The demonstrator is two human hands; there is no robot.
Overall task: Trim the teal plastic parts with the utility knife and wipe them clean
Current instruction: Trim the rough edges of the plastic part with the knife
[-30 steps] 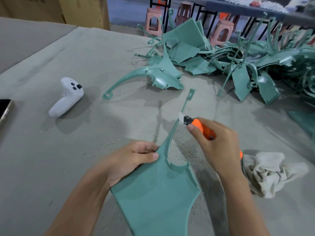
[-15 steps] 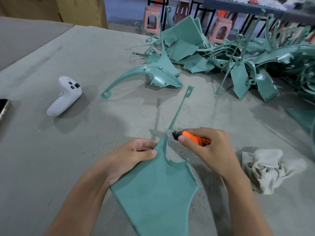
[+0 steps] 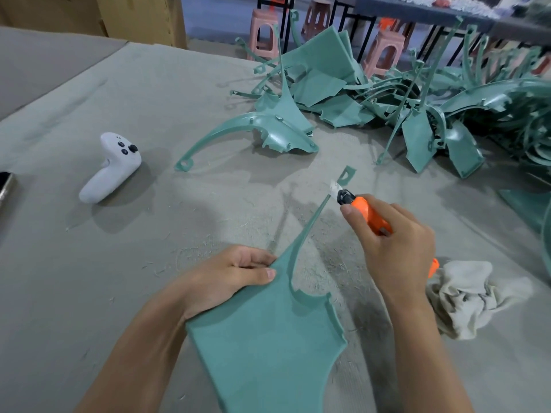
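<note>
The left hand (image 3: 226, 281) pinches the left edge of the part (image 3: 262, 347), thumb on top. The part sits at 6 o'clock on the desk (image 3: 149, 293), its thin arm reaching toward 1 o'clock. The right hand (image 3: 393, 242) grips the knife (image 3: 366, 216), blade against that arm near its tip.

We count two hands: left hand (image 3: 226, 278), right hand (image 3: 396, 245). One utility knife (image 3: 369, 217). One rag (image 3: 471, 296). One white controller (image 3: 114, 168). Teal parts: one held teal part (image 3: 268, 338), one arched part (image 3: 268, 129) lying alone, plus a heap (image 3: 325, 49) too tangled to count. At least three pink stools (image 3: 387, 37) beyond the table (image 3: 89, 293).
</note>
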